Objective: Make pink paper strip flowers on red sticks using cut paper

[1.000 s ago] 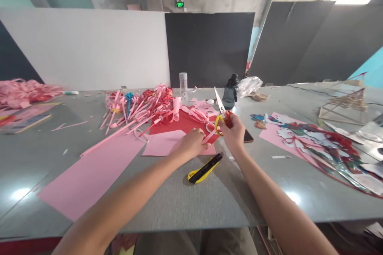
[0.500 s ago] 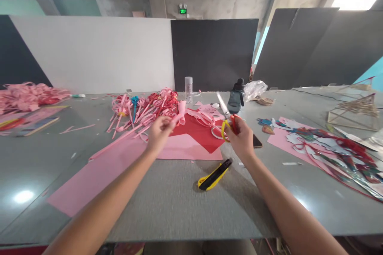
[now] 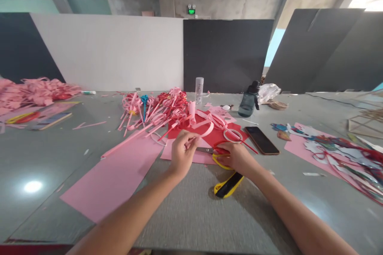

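Between its thumb and fingers, my left hand [image 3: 183,152] pinches a curled pink paper strip [image 3: 207,130]. Red and yellow scissors [image 3: 220,154] are in my right hand [image 3: 236,156], their blades pointing left to my left fingertips; the blade tips are hidden there. Below the hands lie red paper [image 3: 206,123] and pink paper [image 3: 119,175]. A yellow and black utility knife [image 3: 229,185] rests on the table just under my right hand. Behind my left hand is a heap of pink and red paper flowers [image 3: 161,107].
A phone [image 3: 261,140] lies right of the red paper. Farther back stand a clear bottle [image 3: 199,90] and a dark bottle [image 3: 248,101]. Cut-outs and cords [image 3: 335,151] cover the right side; a pink paper pile [image 3: 38,93] is at far left.
The hands have come together, my right hand lowering the scissors and turning their blades left. The strip now curls above my left hand. The phone is more exposed, and the view has shifted.
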`<action>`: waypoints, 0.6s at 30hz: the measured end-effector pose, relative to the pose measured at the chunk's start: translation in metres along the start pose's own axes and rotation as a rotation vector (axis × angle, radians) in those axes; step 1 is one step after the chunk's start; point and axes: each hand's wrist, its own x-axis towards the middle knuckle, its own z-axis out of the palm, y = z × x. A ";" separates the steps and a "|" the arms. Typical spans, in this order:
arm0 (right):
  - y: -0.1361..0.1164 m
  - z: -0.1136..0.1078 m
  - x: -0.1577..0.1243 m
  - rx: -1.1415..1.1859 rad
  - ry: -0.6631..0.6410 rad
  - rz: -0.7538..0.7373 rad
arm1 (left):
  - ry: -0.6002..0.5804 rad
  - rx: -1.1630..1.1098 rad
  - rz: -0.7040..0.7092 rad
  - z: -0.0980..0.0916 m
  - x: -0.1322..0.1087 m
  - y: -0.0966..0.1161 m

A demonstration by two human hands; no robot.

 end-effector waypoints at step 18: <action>-0.013 0.006 -0.003 -0.051 -0.048 -0.012 | -0.073 -0.050 -0.125 0.006 -0.008 0.006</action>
